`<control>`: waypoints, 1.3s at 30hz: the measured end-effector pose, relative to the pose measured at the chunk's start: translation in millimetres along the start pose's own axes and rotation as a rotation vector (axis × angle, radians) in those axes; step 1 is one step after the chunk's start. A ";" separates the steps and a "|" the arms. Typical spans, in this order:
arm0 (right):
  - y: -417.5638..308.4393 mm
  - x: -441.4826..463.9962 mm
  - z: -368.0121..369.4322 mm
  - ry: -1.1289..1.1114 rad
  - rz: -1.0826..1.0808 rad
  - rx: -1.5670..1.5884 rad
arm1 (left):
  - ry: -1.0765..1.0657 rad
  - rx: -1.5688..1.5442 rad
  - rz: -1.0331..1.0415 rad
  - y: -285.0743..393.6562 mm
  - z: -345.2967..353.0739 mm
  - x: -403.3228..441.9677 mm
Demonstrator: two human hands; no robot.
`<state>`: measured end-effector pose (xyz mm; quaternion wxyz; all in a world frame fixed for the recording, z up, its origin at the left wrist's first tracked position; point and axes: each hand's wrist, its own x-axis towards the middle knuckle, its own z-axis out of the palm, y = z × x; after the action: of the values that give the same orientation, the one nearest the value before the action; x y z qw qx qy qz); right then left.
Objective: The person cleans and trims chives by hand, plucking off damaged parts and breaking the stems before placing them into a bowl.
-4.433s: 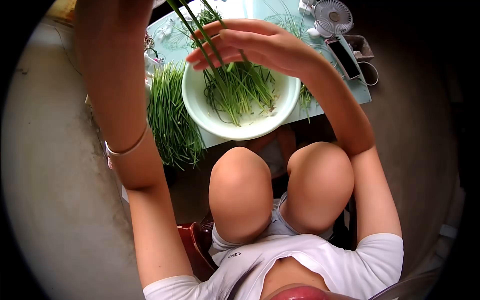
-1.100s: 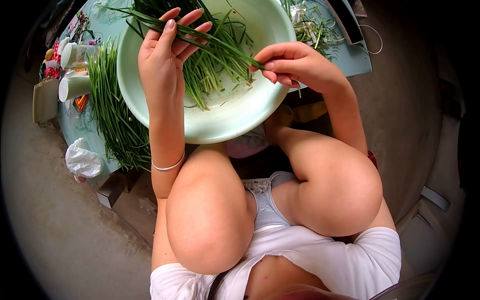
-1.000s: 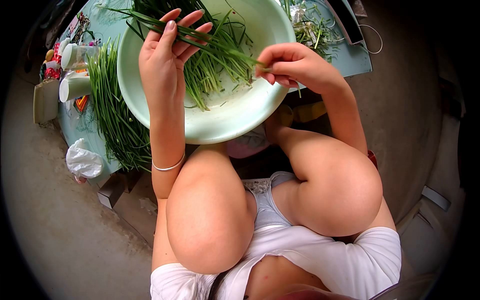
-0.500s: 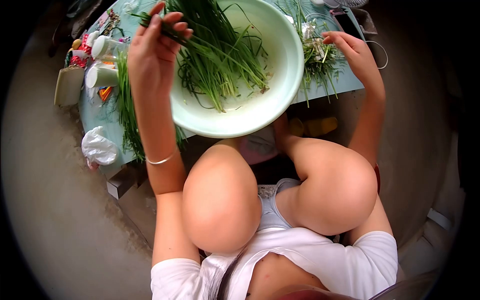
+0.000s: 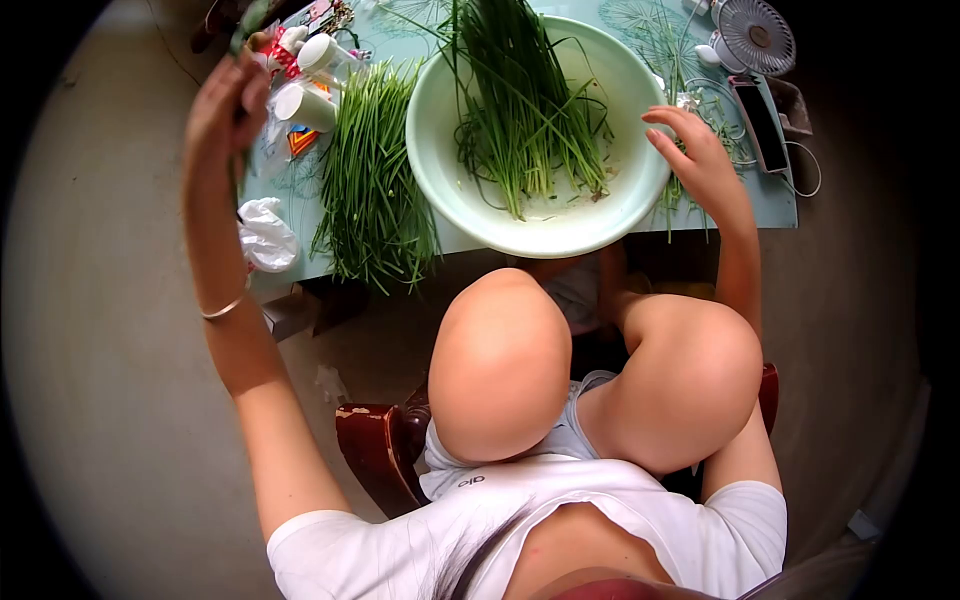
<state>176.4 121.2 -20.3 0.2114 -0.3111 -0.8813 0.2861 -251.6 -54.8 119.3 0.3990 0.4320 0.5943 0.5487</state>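
A pale green basin point(image 5: 460, 210) stands at the table's front edge, with a bunch of long green stalks point(image 5: 520, 110) in it. Left of the basin, a pile of similar stalks point(image 5: 375, 180) hangs over the table edge. My left hand point(image 5: 228, 105) is raised at the far left, blurred, its fingers closed round a few green stalks that show above and below it. At the basin's right rim is my right hand point(image 5: 697, 150), its fingers apart and holding nothing. Behind it lie loose trimmings point(image 5: 715, 125), partly hidden.
The glass-topped table point(image 5: 460, 240) also bears white cups point(image 5: 305, 107), a crumpled white bag point(image 5: 267, 237), a small fan point(image 5: 755, 38) and a phone with a white cable point(image 5: 760, 125). My knees are below its front edge, and a red-brown chair point(image 5: 375, 440) is under me.
My left hand has swung left, away from the basin, with the stalks. My right hand has moved down beside the basin's rim. The view has shifted, showing more of the left pile and the fan.
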 end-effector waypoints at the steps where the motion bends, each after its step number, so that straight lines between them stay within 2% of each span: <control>1: -2.2 -0.7 2.9 -0.046 0.035 0.026 | -0.042 0.013 -0.065 -38.1 -29.7 -3.3; 2: -5.0 -1.2 5.6 -0.038 0.009 -0.003 | 0.069 0.070 -0.174 -56.6 -16.9 -16.1; 4: -5.2 -1.3 9.4 -0.050 -0.006 -0.040 | 0.008 0.157 -0.393 -106.2 -16.4 -40.4; 7: -8.7 0.5 14.8 -0.038 -0.048 -0.070 | 0.069 0.084 -0.605 -185.9 -24.6 -75.1; 9: -11.0 1.2 18.6 -0.016 -0.071 -0.070 | 0.084 0.040 -0.666 -212.9 -28.0 -89.9; 11: -15.2 2.8 21.0 0.053 -0.082 0.020 | 0.054 0.009 -0.635 -210.8 -24.9 -100.9; 13: -23.8 10.5 26.7 0.109 -0.065 0.101 | 0.133 0.060 -0.561 -208.2 -19.6 -106.7; 15: -38.7 21.5 21.5 -0.307 0.330 -0.002 | 0.135 -0.002 -0.543 -218.0 -29.5 -120.3; 17: -29.5 23.0 30.5 -0.256 0.294 0.028 | 0.151 0.024 -0.545 -205.5 -20.1 -129.0; 19: -8.4 37.5 52.2 -0.368 0.009 -0.300 | 0.180 0.035 -0.545 -200.8 -12.9 -140.1; 20: -4.8 41.4 61.5 -0.369 0.015 -0.305 | 0.146 0.022 -0.536 -205.5 -15.9 -139.0; 21: -2.1 45.2 71.5 -0.356 -0.010 -0.312 | 0.251 0.136 -0.566 -206.5 -10.9 -159.0; 23: -4.0 55.5 86.9 -0.342 -0.039 -0.317 | 0.208 0.337 -0.479 -196.7 -5.2 -165.0; 24: -6.2 60.2 92.7 -0.415 0.017 -0.416 | 0.180 0.640 -0.436 -186.0 -0.2 -168.6; 25: -9.1 63.3 98.1 -0.488 0.074 -0.512 | 0.180 0.639 -0.435 -179.8 4.2 -171.7; 27: -12.1 65.5 104.9 -0.503 0.042 -0.582 | 0.265 1.164 -0.106 -166.4 11.5 -175.5; 28: -10.8 66.1 108.6 -0.482 0.032 -0.519 | 0.326 1.144 -0.163 -139.5 30.0 -169.9; 31: -9.2 61.5 104.0 -0.388 -0.021 -0.384 | 0.312 1.134 -0.120 -121.4 45.0 -162.7; 33: -31.8 56.1 77.2 -0.521 0.295 0.312 | 0.308 1.082 -0.184 -101.0 69.6 -149.8; 35: -36.6 50.8 73.0 -0.525 0.273 0.325 | 0.140 0.850 -0.014 -98.3 86.8 -133.3; 37: -43.8 40.2 67.5 -0.502 0.246 0.651 | 0.082 0.425 0.165 -103.1 123.7 -100.8; 39: -58.6 30.4 65.7 -0.505 0.255 0.697 | -0.002 0.430 0.180 -108.5 141.5 -79.9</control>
<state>93.4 79.4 -26.2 0.0450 -0.2478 -0.7109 0.6566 -101.1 -90.0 -0.1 0.2477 0.5591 0.6561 0.4422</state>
